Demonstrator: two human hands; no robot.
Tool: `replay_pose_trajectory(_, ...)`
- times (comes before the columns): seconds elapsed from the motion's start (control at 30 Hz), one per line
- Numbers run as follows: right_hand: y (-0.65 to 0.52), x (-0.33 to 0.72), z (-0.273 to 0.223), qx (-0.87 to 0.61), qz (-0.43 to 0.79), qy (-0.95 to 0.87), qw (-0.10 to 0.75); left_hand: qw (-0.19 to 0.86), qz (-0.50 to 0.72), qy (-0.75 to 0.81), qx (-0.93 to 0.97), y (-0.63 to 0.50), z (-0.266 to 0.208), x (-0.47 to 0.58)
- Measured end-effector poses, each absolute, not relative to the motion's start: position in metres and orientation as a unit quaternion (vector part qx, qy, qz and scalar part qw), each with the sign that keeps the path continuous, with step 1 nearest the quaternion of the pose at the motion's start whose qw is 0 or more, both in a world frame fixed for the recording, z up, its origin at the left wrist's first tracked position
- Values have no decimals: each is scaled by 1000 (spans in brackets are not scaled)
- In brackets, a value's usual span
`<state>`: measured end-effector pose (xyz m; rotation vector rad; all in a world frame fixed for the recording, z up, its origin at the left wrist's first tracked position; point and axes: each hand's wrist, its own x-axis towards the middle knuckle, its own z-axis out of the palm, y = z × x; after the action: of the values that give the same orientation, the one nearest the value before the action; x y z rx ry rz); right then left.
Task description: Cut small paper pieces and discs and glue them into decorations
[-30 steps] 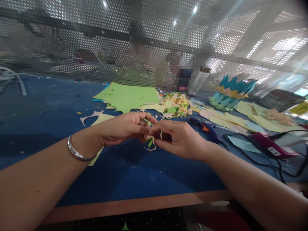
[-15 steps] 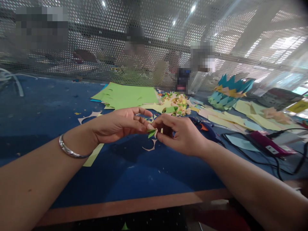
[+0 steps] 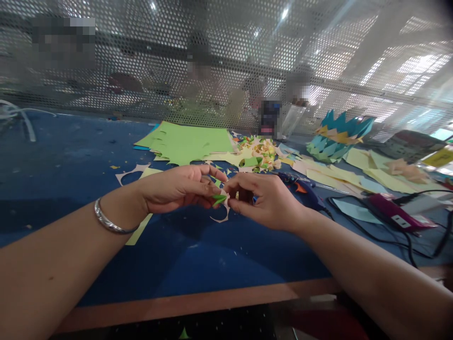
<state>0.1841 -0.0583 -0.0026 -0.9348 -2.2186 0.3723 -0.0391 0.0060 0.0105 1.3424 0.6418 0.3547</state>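
fingertips of your left hand (image 3: 184, 188) pinch a small green-and-pale paper piece (image 3: 219, 199), while the thumb and index finger of your right hand (image 3: 262, 199) close on its pale side. it is held off the surface (image 3: 184, 278), midway between the near edge and the far one. it seems to want shaping or pressing, so let the left hand pinch just firmly enough to stop it turning; give small presses with the right, and keep thumbs off the green points, which will likely crease easily.

below your fingers lies a curved paper scrap (image 3: 223, 219); a pale yellow strip (image 3: 139, 231) shows under your left wrist. toward the far edge you have green sheets (image 3: 194, 141) and a heap of paper bits (image 3: 265, 153). on the right sit a dark blue glue gun (image 3: 310, 194) and, toward the far right corner, a teal zigzag paper form (image 3: 327, 121).

you can read no brand on the purple power strip (image 3: 394, 211) nor any words on the yellow label (image 3: 439, 158) at far right.
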Motion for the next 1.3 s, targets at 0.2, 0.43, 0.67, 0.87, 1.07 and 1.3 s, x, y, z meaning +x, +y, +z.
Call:
replay_pose_trajectory(0.2, -58, 185, -4, -358, 138, -856, 346, 718, 164, 295, 609, 8, 9, -39)
replay_pose_trajectory(0.43, -57, 185, 0, -378, 133, -842, 361, 599, 287, 327, 672, 10, 14, -39)
replay_pose_trajectory(0.67, -52, 190, 1, -398, 131, -821, 388, 404, 323, 260, 815, -6, 23, -36)
replay_pose_trajectory(0.87, -50, 191, -1, -427, 162, -796, 396, 387, 322, 288, 815, -4, 19, -36)
replay_pose_trajectory(1.07, -50, 191, -2, -424, 160, -802, 391, 399, 320, 300, 805, -3, 17, -34)
replay_pose_trajectory(1.3, -50, 190, -1, -419, 152, -809, 382, 405, 320, 303, 801, -4, 17, -33)
